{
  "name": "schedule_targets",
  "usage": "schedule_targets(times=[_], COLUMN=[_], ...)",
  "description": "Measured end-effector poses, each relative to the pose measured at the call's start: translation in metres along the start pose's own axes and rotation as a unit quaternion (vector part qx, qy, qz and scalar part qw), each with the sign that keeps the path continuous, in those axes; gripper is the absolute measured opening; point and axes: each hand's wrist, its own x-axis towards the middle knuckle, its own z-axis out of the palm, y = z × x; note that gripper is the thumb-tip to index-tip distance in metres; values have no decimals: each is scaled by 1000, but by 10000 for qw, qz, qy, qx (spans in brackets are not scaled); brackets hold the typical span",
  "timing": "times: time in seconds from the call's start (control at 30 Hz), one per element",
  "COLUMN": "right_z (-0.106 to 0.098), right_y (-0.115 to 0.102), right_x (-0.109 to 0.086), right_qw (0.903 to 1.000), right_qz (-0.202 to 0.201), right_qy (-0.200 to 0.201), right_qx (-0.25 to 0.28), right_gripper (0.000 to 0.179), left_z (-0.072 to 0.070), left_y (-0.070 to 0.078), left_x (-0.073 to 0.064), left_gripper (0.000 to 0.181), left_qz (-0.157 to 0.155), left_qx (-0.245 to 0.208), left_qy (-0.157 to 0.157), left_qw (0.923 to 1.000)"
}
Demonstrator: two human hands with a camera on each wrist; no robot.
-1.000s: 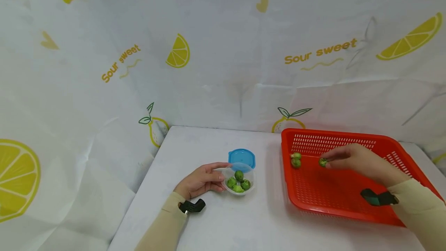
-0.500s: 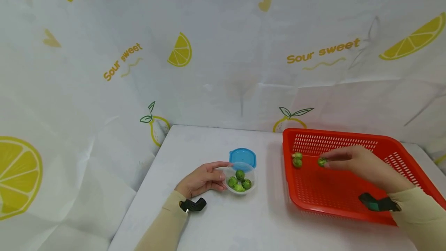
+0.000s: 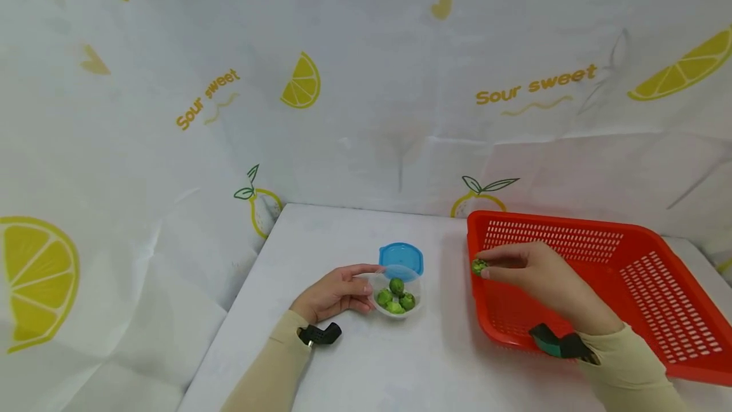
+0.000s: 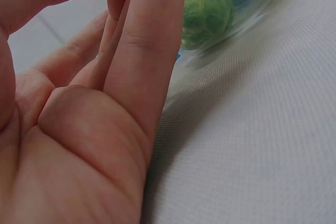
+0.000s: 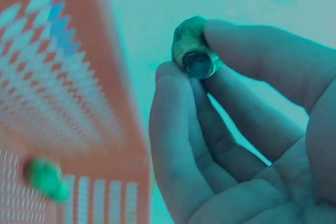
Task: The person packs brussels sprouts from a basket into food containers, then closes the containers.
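Observation:
With thumb and fingers, my left hand [image 3: 333, 293] grips the side of a small clear plastic container [image 3: 417, 289] on the table. Several Brussels sprouts [image 3: 396, 286] lie inside it; two show past the fingers in the left wrist view. My right hand [image 3: 540, 275] pinches another Brussels sprout [image 3: 478, 266] between thumb and fingertips, above the left rim of the red plastic basket [image 3: 563, 220]. In the right wrist view the held sprout [image 5: 190, 43] shows its dark cut stem end, and a blurred green sprout [image 5: 46, 178] lies in the basket.
Behind the clear container a blue lid [image 3: 401, 255] lies on the white table [image 3: 337, 234]. The slatted basket covers the right side of the table. A white sheet [image 3: 366, 107] printed with lemons hangs behind and along the left.
My right hand has carried the pinched sprout left, from over the basket floor to its left rim. The left hand still holds the container. The head view has shifted slightly.

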Motion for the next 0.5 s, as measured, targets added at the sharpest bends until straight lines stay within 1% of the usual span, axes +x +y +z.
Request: schedule_targets(times=[0.1,0.3,0.43,0.5], right_z=[15,54,82,96], right_y=[-17,-50,-62,-65], right_x=[4,16,29,35], right_qw=[9997,9973,9954,9949], right_qz=[-60,-355,-601,-596], right_qy=[5,51,76,122], right_qx=[233,647,739,802], right_gripper=[36,30,26,24], left_z=[0,0,1,1], left_y=[1,3,2,1], left_x=[-1,-1,0,1], left_gripper=[57,55,56,57], left_qz=[-21,-85,-81,-66], left_qx=[5,-20,-20,-10], left_qy=[19,146,165,129], left_qw=[10000,9999,9998,9999])
